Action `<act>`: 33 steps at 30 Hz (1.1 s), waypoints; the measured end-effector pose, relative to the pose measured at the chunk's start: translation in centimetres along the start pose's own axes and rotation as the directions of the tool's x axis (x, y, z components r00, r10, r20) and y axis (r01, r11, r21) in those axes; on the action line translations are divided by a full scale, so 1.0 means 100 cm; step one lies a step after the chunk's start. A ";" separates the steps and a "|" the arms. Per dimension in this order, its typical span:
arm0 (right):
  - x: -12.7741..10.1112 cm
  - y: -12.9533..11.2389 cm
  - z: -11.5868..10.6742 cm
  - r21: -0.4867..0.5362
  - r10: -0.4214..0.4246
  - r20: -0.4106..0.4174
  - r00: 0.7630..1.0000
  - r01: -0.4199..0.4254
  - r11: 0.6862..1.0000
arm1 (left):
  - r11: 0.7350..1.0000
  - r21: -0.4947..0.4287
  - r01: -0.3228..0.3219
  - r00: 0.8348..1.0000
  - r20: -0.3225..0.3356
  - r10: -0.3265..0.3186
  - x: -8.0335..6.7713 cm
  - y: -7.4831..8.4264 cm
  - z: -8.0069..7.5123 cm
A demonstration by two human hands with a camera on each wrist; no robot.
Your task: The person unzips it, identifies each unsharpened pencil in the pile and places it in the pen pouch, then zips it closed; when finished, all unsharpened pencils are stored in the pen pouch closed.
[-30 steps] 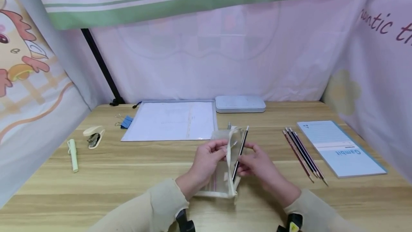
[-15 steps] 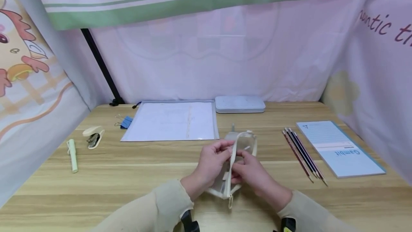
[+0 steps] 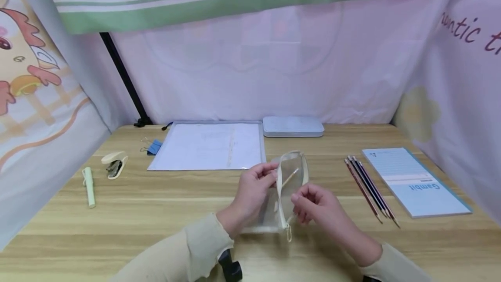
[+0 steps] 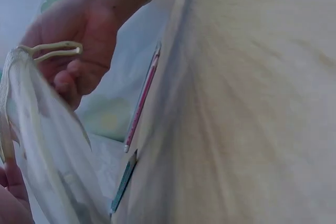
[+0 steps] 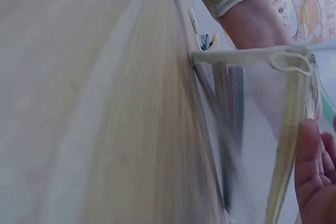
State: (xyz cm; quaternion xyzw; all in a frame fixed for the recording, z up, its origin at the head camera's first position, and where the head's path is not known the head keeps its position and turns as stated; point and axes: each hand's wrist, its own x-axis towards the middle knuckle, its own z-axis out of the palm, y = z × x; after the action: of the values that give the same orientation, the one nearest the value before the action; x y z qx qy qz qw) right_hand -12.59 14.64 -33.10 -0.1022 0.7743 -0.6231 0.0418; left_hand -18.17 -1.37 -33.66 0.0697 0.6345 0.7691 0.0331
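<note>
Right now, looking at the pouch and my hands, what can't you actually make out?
- Pouch contents, head view: too small behind clear plastic.
- Right hand grip, head view: fingertips beside the zipper edge, contact unclear.
- Left hand fingertips, head view: hidden behind the pouch.
- Wrist views: table blurred, hands cut off by edges.
</note>
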 end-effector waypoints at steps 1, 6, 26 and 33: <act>-0.003 -0.001 -0.002 -0.022 -0.048 0.031 0.998 0.049 0.999 | 1.000 -0.006 -0.011 1.000 -0.005 0.011 0.001 0.002 0.000; -0.011 -0.004 -0.001 -0.115 -0.236 0.066 0.969 0.243 0.963 | 0.999 -0.014 -0.041 0.999 -0.026 0.041 0.005 0.006 0.003; -0.015 0.003 0.010 -0.282 -0.543 0.062 0.838 0.536 0.795 | 0.996 0.057 -0.062 0.998 0.033 0.061 -0.002 -0.001 0.001; -0.009 0.002 0.006 -0.217 -0.417 0.029 0.908 0.413 0.885 | 0.949 0.272 -0.162 0.967 0.234 0.098 -0.036 0.009 -0.022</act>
State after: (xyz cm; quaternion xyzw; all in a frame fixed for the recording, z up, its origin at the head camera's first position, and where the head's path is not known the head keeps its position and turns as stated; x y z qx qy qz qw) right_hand -11.66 14.27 -33.50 -0.2636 0.7984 -0.5298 -0.1109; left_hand -14.87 -4.20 -33.38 0.1992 0.7264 0.6565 0.0409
